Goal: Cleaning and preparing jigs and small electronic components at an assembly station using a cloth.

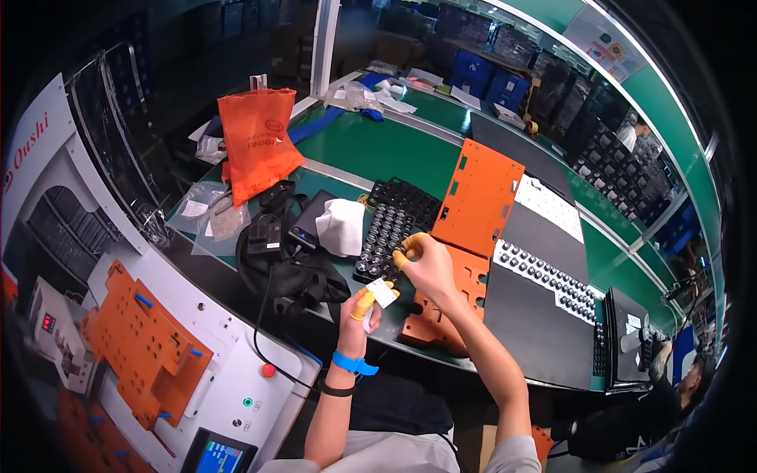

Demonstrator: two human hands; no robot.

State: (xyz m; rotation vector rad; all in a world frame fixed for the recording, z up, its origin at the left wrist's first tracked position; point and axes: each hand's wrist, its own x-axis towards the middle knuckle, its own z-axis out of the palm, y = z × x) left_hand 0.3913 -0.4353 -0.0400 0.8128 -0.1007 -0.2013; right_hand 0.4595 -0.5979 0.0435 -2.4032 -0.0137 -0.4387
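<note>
My left hand, with yellow finger cots on its fingertips, is closed on a small white square piece that tilts up from its fingers. My right hand, also in yellow finger cots, has its thumb and fingers bent together at the right edge of a black tray. Whatever is between those fingertips is too small to make out. Rows of shiny round black parts fill that tray. Beneath and beside my right forearm lies an orange fixture plate, with its orange lid raised behind it.
A white cloth and a black bag lie left of the tray. An orange plastic bag stands behind. White strips of round parts rest on the dark conveyor to the right. A machine with a red button is at left; another person sits far right.
</note>
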